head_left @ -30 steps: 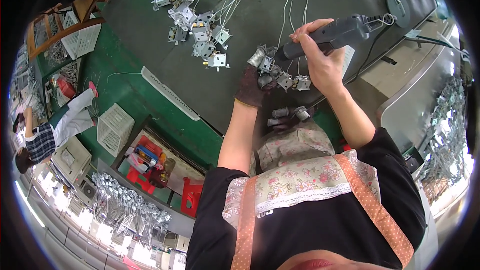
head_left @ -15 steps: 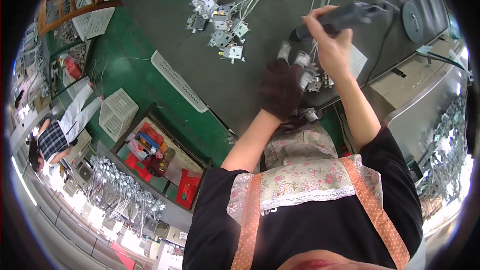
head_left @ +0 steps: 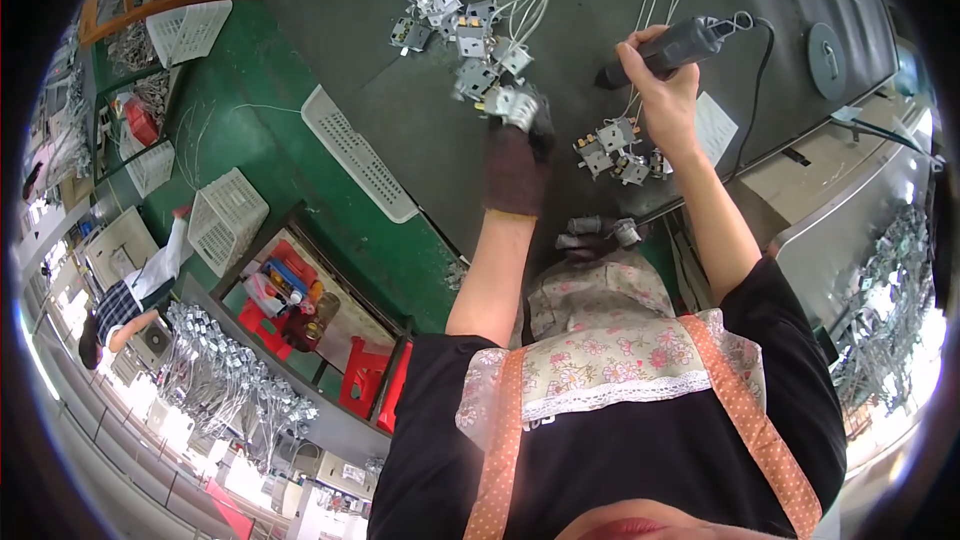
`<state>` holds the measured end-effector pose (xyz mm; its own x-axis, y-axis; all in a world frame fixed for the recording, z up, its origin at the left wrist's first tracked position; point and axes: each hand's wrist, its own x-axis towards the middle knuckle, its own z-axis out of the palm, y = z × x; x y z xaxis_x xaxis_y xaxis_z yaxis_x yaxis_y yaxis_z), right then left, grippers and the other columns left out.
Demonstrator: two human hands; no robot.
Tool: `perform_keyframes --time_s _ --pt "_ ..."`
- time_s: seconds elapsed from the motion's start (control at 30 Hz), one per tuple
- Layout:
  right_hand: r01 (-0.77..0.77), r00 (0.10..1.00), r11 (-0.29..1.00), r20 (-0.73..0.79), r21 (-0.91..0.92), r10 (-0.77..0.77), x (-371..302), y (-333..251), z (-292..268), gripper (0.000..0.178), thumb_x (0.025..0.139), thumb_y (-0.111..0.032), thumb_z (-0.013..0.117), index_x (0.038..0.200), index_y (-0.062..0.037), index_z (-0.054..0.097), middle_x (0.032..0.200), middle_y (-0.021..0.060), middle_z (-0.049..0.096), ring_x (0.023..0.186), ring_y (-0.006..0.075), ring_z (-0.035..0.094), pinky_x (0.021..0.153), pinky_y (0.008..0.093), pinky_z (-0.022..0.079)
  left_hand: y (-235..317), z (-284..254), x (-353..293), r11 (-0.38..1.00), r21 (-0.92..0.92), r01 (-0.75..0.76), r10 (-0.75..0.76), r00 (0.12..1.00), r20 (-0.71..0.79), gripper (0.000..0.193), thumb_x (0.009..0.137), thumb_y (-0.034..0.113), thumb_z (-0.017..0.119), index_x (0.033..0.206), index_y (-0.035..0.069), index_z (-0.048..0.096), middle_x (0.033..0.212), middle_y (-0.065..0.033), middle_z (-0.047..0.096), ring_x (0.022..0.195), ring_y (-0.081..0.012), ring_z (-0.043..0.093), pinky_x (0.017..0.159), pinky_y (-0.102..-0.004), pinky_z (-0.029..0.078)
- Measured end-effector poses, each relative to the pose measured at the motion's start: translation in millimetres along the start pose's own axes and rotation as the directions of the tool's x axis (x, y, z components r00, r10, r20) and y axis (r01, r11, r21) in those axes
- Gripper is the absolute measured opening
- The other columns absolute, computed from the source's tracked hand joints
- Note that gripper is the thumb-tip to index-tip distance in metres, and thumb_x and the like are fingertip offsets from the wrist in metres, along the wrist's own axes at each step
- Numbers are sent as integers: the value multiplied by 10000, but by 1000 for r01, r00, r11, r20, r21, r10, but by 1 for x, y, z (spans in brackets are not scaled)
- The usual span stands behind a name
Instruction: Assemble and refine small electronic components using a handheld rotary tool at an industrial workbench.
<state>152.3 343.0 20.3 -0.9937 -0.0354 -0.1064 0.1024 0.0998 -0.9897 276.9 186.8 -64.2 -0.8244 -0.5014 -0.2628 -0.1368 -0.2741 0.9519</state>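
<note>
Left hand [head_left: 515,165], dark glove: fingers closed around a small metal bracket part [head_left: 518,105] with white wires, held at the fingertips just above the grey counter [head_left: 400,110]. Right hand [head_left: 665,90], bare: fingers wrapped round a grey electric screwdriver [head_left: 672,47], tip angled left. Loose bracket parts [head_left: 618,150] lie just below the right hand.
</note>
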Motion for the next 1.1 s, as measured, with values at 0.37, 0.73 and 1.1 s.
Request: perform_keyframes --time_s 0.37,0.73,1.1 --pt "-8 999 950 47 312 -7 -48 -22 4 240 826 24 677 1010 -15 528 877 48 613 803 107 586 726 262 492 19 2 -46 420 891 -171 -8 981 192 440 849 266 677 1257 127 588 1051 -156 670 905 -353 658 800 -449 522" --pt "22 990 940 123 339 -67 -65 -30 16 261 816 84 656 1011 -8 508 880 72 612 800 123 587 721 268 494 18 0 -44 392 890 -233 38 971 238 449 858 265 652 1274 117 569 1052 -158 666 929 -352 649 801 -456 514" --pt "-1 991 947 130 321 -43 -64 -32 23 181 828 48 661 957 -1 544 849 53 613 740 93 571 634 235 477 17 -1 -43 361 905 -224 24 973 231 430 855 275 662 1252 134 579 1059 -154 672 890 -362 658 758 -461 529"
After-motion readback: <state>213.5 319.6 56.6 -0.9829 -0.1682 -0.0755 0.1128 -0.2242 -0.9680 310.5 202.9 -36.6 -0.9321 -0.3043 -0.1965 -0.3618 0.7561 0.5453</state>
